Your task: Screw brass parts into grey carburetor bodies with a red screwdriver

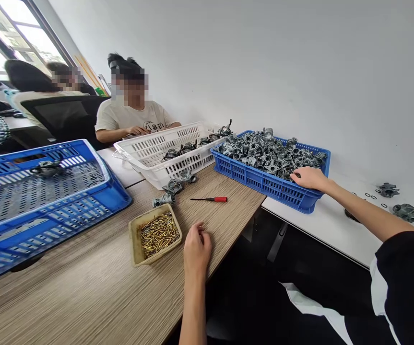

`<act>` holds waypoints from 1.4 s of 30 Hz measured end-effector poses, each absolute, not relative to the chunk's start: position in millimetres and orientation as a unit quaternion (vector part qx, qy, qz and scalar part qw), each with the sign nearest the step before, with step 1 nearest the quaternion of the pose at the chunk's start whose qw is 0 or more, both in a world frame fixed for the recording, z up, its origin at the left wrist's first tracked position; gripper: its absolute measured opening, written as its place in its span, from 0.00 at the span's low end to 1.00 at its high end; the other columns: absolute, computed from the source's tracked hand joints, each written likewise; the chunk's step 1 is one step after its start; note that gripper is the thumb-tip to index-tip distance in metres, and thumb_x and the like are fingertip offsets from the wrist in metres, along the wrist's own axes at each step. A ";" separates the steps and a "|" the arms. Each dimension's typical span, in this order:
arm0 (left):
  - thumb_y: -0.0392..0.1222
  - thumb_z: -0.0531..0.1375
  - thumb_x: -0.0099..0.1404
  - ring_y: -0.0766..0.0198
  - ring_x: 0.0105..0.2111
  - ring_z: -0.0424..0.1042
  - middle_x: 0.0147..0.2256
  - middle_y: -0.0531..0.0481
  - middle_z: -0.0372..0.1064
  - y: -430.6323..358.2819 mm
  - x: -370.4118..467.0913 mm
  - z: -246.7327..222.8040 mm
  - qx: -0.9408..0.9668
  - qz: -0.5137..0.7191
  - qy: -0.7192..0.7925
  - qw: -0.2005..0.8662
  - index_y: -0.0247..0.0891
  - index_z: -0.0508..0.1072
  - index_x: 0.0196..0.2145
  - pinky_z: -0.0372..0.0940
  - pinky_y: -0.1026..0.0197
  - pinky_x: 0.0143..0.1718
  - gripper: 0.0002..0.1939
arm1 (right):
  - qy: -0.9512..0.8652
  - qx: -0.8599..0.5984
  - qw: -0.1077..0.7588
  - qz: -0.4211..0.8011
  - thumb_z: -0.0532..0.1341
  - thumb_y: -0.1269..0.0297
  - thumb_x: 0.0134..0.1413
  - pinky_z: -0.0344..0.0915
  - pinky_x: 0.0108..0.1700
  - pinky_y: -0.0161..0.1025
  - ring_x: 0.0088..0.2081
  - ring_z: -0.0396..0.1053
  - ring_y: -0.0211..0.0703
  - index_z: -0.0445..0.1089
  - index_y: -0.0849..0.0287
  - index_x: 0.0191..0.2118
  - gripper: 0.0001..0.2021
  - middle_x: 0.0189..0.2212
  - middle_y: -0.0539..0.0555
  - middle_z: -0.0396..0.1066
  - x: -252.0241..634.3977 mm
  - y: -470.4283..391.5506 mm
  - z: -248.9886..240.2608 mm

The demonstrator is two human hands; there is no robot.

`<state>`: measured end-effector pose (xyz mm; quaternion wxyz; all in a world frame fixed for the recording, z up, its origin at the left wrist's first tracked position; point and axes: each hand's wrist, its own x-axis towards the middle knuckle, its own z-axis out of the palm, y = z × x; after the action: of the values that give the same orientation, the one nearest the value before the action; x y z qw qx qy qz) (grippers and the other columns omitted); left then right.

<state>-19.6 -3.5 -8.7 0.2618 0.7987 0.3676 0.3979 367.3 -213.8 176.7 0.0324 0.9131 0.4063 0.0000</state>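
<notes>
My left hand (197, 245) rests on the wooden table (95, 292) with its fingers curled, right of a cream tray (135, 243) of brass-coloured screws (159, 234). What it holds, if anything, is hidden. My right hand (309, 178) reaches over the near rim of a blue crate (264, 184) heaped with grey metal parts (264, 152). Its fingertips bend onto the parts at that rim, and I cannot make out whether one is gripped. A screwdriver with a red handle (220, 199) lies beyond my left hand. Several metal parts (173, 187) sit behind the tray.
A white crate (156, 173) with dark assemblies stands behind the screwdriver. At the left is a large blue crate (115, 196) with one assembly (47, 168). Metal parts (408, 212) and black rings lie on a white table (311, 227). A person (135, 112) sits across.
</notes>
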 end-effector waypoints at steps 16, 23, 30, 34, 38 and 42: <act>0.38 0.51 0.67 0.53 0.41 0.77 0.39 0.43 0.75 -1.8 -19.0 -11.4 0.800 0.401 0.366 0.256 0.38 0.71 0.47 0.72 0.51 0.46 0.14 | 0.407 0.913 -0.021 -0.031 0.50 0.32 0.63 0.67 0.40 0.44 0.44 0.76 0.56 0.79 0.51 0.36 0.31 0.44 0.57 0.81 386.9 -222.2 174.8; 0.38 0.51 0.67 0.53 0.42 0.77 0.40 0.43 0.75 -1.9 -19.9 -11.8 0.800 0.393 0.370 0.263 0.39 0.72 0.47 0.72 0.52 0.45 0.13 | 0.426 0.900 -0.081 -0.038 0.43 0.29 0.66 0.61 0.35 0.42 0.29 0.69 0.50 0.66 0.54 0.21 0.37 0.21 0.55 0.68 402.2 -221.9 166.5; 0.38 0.52 0.67 0.53 0.41 0.77 0.39 0.44 0.75 -0.6 -19.7 -14.0 0.798 0.396 0.370 0.262 0.39 0.72 0.46 0.72 0.52 0.45 0.13 | 0.387 0.901 -0.199 -0.004 0.43 0.30 0.65 0.62 0.38 0.43 0.28 0.68 0.52 0.73 0.56 0.24 0.39 0.15 0.54 0.60 407.8 -218.6 170.8; 0.39 0.52 0.67 0.54 0.40 0.77 0.38 0.44 0.76 -0.1 -19.5 -14.6 0.798 0.398 0.370 0.262 0.39 0.72 0.46 0.72 0.52 0.44 0.13 | 0.356 0.887 -0.292 -0.019 0.36 0.32 0.66 0.66 0.39 0.45 0.31 0.70 0.53 0.74 0.57 0.28 0.42 0.21 0.58 0.68 408.7 -212.5 185.0; 0.39 0.52 0.67 0.54 0.39 0.77 0.39 0.44 0.76 0.2 -19.4 -14.6 0.796 0.399 0.371 0.264 0.39 0.72 0.46 0.72 0.52 0.44 0.13 | 0.274 0.761 -0.547 -0.216 0.39 0.34 0.66 0.69 0.32 0.45 0.31 0.69 0.51 0.71 0.56 0.32 0.35 0.30 0.61 0.74 388.8 -201.6 201.3; 0.39 0.52 0.67 0.54 0.39 0.77 0.38 0.44 0.76 -0.2 -18.9 -14.5 0.795 0.402 0.370 0.264 0.39 0.72 0.45 0.72 0.53 0.44 0.13 | 0.285 0.565 -0.660 -0.404 0.48 0.40 0.67 0.70 0.27 0.40 0.31 0.67 0.47 0.67 0.54 0.36 0.23 0.30 0.56 0.70 346.9 -187.0 208.2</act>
<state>-18.9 -0.2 -14.5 0.2639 0.7953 0.3696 0.4016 346.9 -187.0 208.2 -0.6604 0.5652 0.2847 -0.4042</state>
